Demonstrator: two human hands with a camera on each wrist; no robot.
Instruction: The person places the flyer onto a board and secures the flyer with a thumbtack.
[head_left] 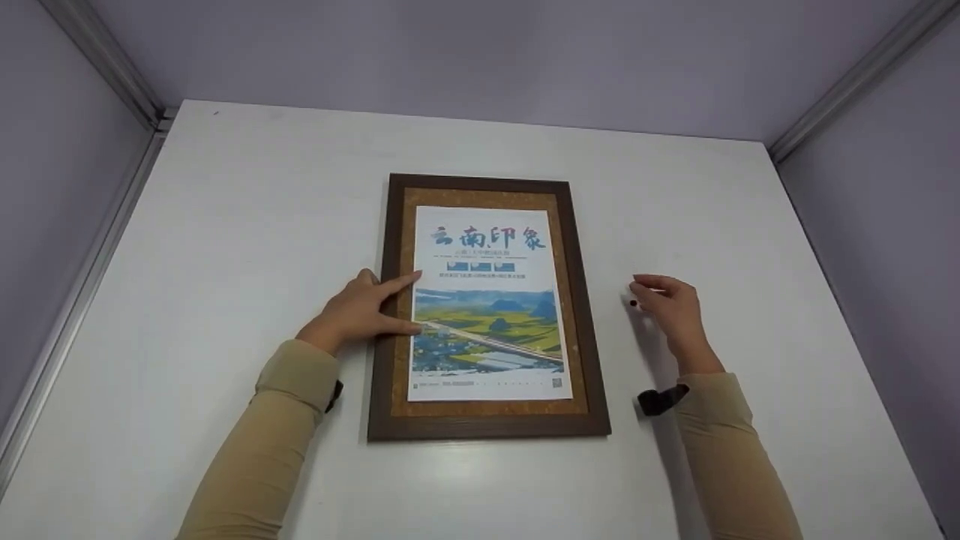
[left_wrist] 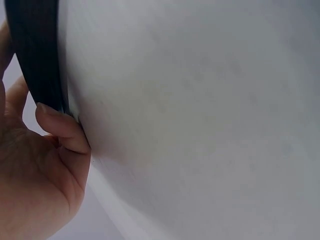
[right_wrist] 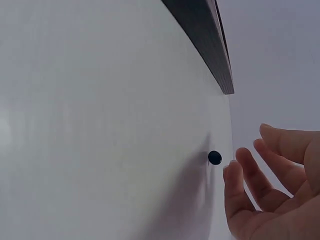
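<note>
A dark wooden frame (head_left: 583, 315) with a cork backing lies flat on the white table (head_left: 225, 225). It holds a poster (head_left: 487, 247) with a landscape photo. My left hand (head_left: 371, 307) rests on the frame's left edge, with straight fingers spread onto the poster. In the left wrist view the thumb (left_wrist: 62, 127) presses against the dark frame edge (left_wrist: 35, 50). My right hand (head_left: 664, 300) hovers to the right of the frame, fingers loosely bent. A small black round pin (head_left: 632, 302) lies by its fingertips. In the right wrist view the pin (right_wrist: 214, 158) sits just clear of the fingers (right_wrist: 240, 175), below the frame's edge (right_wrist: 205, 35).
Purple walls with aluminium rails (head_left: 97, 52) close in the table at the back, left and right. Bare white tabletop surrounds the frame on all sides. A dark strap (head_left: 660, 400) sits on the right wrist.
</note>
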